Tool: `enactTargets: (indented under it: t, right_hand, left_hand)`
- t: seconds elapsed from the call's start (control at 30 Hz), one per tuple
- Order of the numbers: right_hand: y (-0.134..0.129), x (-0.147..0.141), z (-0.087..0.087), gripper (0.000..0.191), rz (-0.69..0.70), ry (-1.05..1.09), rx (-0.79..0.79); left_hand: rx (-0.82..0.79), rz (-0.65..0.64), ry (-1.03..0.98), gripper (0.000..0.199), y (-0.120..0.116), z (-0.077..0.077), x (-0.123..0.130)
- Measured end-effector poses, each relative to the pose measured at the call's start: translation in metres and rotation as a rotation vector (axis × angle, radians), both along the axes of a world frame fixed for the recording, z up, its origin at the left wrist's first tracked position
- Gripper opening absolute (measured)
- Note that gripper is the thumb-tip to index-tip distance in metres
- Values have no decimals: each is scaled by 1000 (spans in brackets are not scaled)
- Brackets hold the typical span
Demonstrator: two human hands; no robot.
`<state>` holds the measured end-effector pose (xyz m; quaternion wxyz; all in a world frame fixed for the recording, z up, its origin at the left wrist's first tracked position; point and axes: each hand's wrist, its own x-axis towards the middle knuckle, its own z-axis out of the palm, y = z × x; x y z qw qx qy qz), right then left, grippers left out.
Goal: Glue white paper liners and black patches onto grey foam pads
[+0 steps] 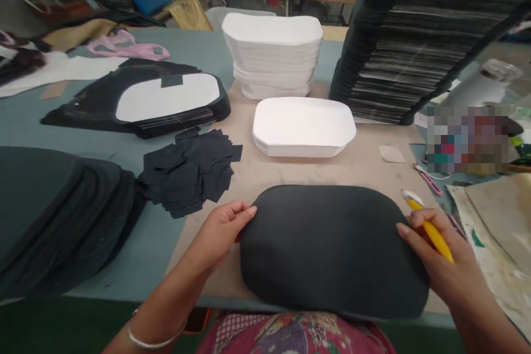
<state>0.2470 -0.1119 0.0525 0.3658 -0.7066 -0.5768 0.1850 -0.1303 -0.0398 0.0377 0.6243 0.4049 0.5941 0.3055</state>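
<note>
A rounded black foam pad (332,249) lies on a tan board (365,168) right in front of me. My left hand (219,232) grips its left edge. My right hand (440,254) rests on the pad's right edge, closed around a yellow utility knife (431,235) with a white tip. Beyond the pad are a low stack of white foam shapes (302,127) and a taller white stack (271,55). A pile of small black foam squares (188,171) lies near my left hand.
Large dark foam stacks (58,215) lie on the blue-grey table (124,282) at left, beside a black stack with a white shape on top (136,102). A tall layered black stack (427,38) leans at right. Pink-handled scissors (427,181) lie near marked paper sheets (493,238).
</note>
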Motion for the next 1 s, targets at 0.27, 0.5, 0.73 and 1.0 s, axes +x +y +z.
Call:
enactTargets:
  t: [0.27,0.5,0.73,1.0]
  right_hand:
    - [-2,3,-58,19,90,-211,-176]
    - [-6,0,-56,14,94,-319,-224]
    - [-11,-1,-60,13,87,-317,-253]
    - [-22,13,-60,27,5,-496,-308]
  left_hand:
    - [423,-215,821,27,31,-31,6]
    - [407,-240,893,23,39,-33,9]
    - [412,-295,897,27,42,-40,6]
    - [357,-348,1026,32,43,-30,6]
